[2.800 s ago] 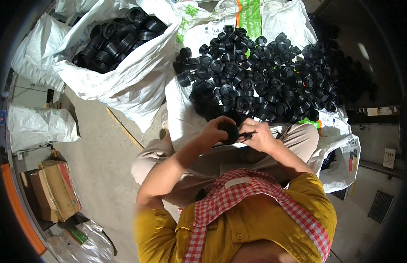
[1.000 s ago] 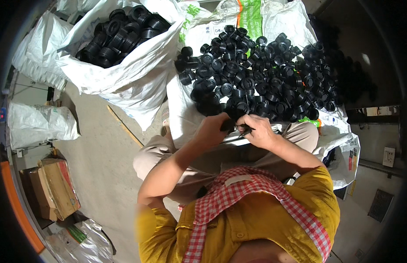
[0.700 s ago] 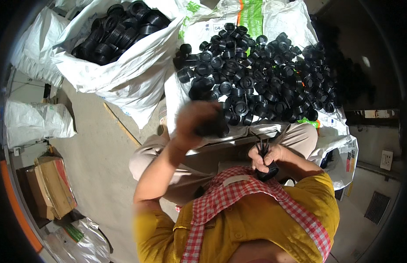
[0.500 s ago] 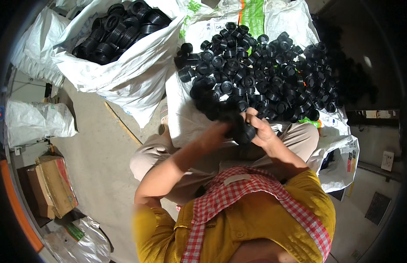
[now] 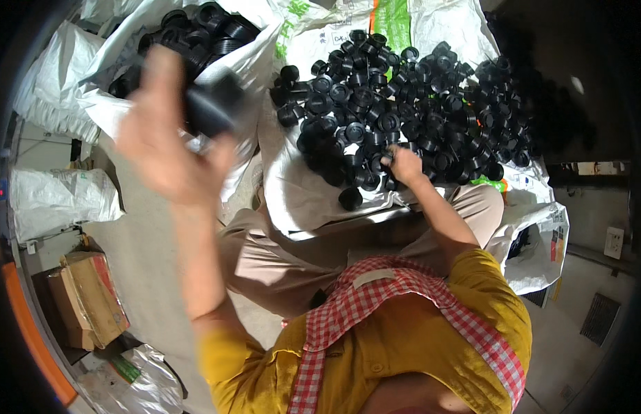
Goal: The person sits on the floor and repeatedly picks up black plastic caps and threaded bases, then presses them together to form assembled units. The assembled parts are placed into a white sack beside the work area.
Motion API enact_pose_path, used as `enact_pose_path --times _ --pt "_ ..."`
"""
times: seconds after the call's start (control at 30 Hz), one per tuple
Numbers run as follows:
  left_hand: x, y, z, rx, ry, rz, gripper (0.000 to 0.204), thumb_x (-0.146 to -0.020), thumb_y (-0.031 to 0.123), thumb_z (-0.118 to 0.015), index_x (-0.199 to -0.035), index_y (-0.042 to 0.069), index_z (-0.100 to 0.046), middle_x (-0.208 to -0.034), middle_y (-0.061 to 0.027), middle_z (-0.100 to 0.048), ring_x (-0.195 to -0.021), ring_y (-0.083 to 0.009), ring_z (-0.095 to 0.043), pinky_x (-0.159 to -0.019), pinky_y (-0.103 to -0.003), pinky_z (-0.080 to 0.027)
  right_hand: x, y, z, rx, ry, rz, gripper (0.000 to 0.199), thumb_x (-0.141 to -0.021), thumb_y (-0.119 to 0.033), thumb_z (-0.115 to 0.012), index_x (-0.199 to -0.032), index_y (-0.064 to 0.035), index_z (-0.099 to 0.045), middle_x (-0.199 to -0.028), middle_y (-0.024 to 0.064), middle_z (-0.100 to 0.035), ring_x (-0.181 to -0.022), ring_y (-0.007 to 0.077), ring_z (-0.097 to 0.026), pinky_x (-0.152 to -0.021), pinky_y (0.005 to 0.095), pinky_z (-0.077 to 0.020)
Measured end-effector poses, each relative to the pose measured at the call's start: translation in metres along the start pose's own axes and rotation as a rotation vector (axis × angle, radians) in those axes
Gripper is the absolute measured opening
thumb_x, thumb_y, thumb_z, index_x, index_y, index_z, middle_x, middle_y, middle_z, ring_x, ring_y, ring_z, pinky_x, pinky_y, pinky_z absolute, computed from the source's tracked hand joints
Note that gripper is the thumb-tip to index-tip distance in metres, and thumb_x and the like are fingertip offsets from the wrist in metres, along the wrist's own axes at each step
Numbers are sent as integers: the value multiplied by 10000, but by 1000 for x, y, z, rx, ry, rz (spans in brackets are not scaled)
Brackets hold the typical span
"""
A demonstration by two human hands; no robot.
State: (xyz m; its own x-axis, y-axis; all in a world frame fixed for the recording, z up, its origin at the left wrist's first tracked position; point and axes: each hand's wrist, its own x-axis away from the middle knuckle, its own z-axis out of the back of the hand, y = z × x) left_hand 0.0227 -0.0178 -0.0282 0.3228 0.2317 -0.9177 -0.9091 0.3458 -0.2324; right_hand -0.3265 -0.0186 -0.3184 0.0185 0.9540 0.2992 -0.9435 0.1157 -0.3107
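My left hand (image 5: pixel 165 148), smeared by motion, is raised over the white sack (image 5: pixel 255 76) at the upper left. A blurred black plastic cap (image 5: pixel 213 103) shows between its thumb and fingers. Several black ribbed plastic rings (image 5: pixel 231 34) fill that sack. On the right, my right hand (image 5: pixel 407 165) reaches into the near edge of a big heap of black plastic caps (image 5: pixel 431 96). Its fingers are bent closed around one of the small black caps (image 5: pixel 388 158), mostly hidden by them. A single cap (image 5: pixel 350 199) lies at the heap's near edge.
The heap rests on a spread white sack (image 5: pixel 286 200) before my crossed legs. Another open white sack (image 5: pixel 534 259) stands at my right. Cardboard boxes (image 5: pixel 93 297) and crumpled white sacks (image 5: pixel 62 196) are on the left. A dark wall is at the right.
My hands were together in front of me with black caps. The left has swung up and left to the sack with a cap; the right has moved forward into the heap.
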Motion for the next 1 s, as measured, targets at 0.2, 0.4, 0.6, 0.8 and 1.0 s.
enact_pose_path --times 0.2,0.4,0.6,0.8,1.0 --pt "-13 -96 -26 -402 -501 145 759 -760 329 -734 -1401 122 -383 -1361 -287 -409 -1195 -532 -394 -1040 -535 -326 -17 2 -8 201 -169 106 348 -795 -377 -684 -1003 -99 -653 -937 162 -676 -915 330 -646 -777 440 -521" --pt "56 91 -1 669 -759 630 615 -719 114 -756 -1273 13 -508 -1196 -219 -585 -1131 -358 -553 -969 -387 -423 8 -27 55 -263 76 109 361 -771 -356 -694 -853 -13 -619 -797 222 -644 -791 396 -625 -709 441 -500" --pt "123 147 -56 1510 -1049 1271 586 -791 134 -702 -1314 5 -472 -1143 -184 -603 -976 -267 -624 -831 -347 -520 54 -87 90 -732 11 328 229 -797 -153 -710 -924 9 -610 -743 59 -604 -693 86 -510 -662 271 -458" --pt "130 122 -58 1527 -1039 1558 412 -834 23 -515 -1244 -17 -520 -1043 -143 -618 -849 -226 -649 -673 -342 -579 47 -52 105 -1414 -356 184 312 -797 -95 -649 -1103 -35 -626 -872 -2 -595 -551 40 -411 -501 193 -357" --pt "141 138 -37 1809 -1145 1825 406 -823 34 -539 -1226 -22 -529 -1029 -145 -621 -861 -239 -650 -663 -353 -590 83 -77 94 -594 16 820 279 -716 -124 -746 -932 -31 -597 -931 127 -622 -814 297 -633 -685 358 -506"
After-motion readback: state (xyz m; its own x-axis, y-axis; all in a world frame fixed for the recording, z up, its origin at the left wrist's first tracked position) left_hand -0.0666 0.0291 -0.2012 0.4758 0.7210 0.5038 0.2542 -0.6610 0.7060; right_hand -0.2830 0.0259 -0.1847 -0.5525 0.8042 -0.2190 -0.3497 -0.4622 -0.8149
